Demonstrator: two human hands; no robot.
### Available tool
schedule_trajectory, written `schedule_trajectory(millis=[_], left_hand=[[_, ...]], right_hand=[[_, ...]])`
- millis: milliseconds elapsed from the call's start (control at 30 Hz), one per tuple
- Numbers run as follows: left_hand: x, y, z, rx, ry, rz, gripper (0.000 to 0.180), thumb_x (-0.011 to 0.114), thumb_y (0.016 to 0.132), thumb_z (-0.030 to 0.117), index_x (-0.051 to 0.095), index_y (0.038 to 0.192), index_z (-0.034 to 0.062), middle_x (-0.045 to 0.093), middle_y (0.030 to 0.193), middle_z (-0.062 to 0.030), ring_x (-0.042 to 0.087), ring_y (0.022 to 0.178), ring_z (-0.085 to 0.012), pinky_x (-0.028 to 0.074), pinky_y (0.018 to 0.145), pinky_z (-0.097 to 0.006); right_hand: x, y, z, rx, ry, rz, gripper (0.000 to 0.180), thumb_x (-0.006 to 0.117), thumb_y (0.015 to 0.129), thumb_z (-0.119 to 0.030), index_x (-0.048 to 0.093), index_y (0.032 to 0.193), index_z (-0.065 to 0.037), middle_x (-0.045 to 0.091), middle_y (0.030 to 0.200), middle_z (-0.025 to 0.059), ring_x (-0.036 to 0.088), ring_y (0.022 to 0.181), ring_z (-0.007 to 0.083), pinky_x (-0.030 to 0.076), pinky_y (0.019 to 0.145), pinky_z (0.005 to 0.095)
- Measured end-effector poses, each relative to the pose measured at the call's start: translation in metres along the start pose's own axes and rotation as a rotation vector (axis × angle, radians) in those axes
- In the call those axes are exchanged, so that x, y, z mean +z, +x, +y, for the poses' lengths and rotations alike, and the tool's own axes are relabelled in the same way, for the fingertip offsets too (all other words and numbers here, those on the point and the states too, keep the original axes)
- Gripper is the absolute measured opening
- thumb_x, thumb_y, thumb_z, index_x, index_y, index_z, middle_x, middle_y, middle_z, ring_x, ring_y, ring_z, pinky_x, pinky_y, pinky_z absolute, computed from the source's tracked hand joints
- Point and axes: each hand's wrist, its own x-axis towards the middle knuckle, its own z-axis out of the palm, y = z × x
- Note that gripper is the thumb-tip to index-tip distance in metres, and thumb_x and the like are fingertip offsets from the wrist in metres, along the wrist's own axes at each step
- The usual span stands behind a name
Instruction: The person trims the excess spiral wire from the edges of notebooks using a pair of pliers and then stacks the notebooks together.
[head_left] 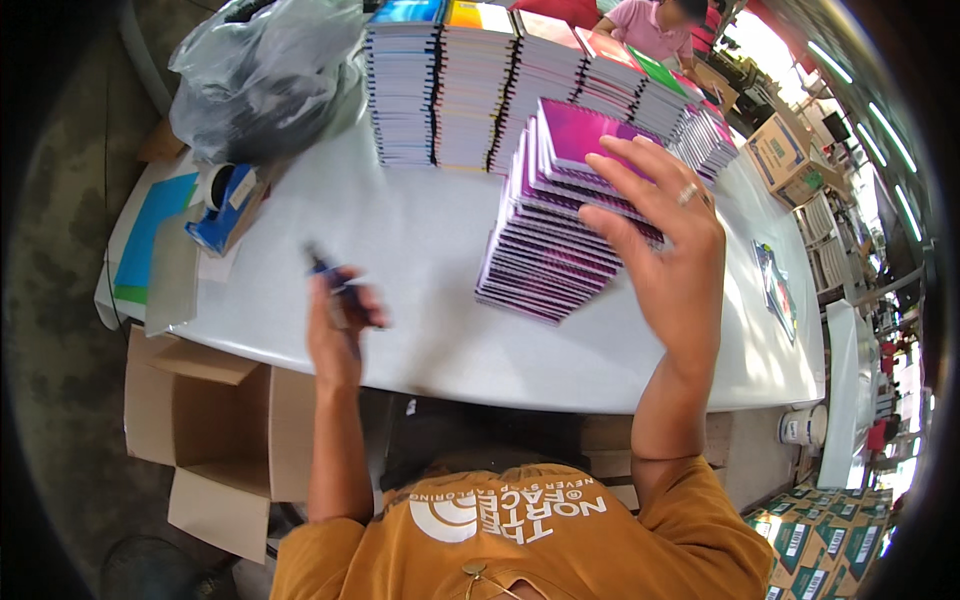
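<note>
Head view: right hand point(668, 240) lay fingers spread on the leaning purple notebook stack point(560, 225) mid-table (nearer hand by far); left hand point(340, 325), left of it, clamped a blue marker point(335, 280).

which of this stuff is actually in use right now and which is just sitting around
In use: purple notebook stack under the right hand; dark pen gripped in the left hand.

Lying about: tape dispenser, grey plastic bag, open cardboard box, far notebook stacks.
</note>
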Motion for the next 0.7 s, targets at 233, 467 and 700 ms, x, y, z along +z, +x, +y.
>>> schedule_trajectory(millis=[233,467,700], left_hand=[[0.131,-0.029,0.012,-0.336,-0.334,-0.760,0.064,0.023,0.095,0.057,0.043,0.125,0.0040,0.061,0.106,-0.0194,0.062,0.100,-0.0327,0.049,0.086,-0.041],[0.142,-0.027,0.006,-0.358,-0.339,-0.702,0.066,0.023,0.095,0.056,0.040,0.126,0.0004,0.060,0.105,-0.0229,0.059,0.102,-0.0424,0.046,0.090,-0.054],[0.143,-0.033,0.014,-0.375,-0.297,-0.648,0.063,0.024,0.096,0.055,0.046,0.119,0.0013,0.058,0.093,-0.0179,0.061,0.084,-0.0355,0.049,0.082,-0.050]], right_hand=[[0.029,-0.010,0.037,0.090,0.234,0.107,0.013,0.068,0.078,-0.020,0.074,0.087,-0.014,0.070,0.095,0.0018,0.060,0.091,0.0194,0.037,0.082,0.0328],[0.033,-0.012,0.039,0.029,0.204,0.168,0.010,0.068,0.077,-0.022,0.073,0.082,-0.015,0.070,0.086,-0.0001,0.059,0.078,0.0185,0.037,0.075,0.0329],[0.040,-0.012,0.047,-0.041,0.188,0.231,0.011,0.068,0.077,-0.024,0.073,0.080,-0.015,0.069,0.083,-0.0022,0.059,0.078,0.0194,0.038,0.073,0.0332]])
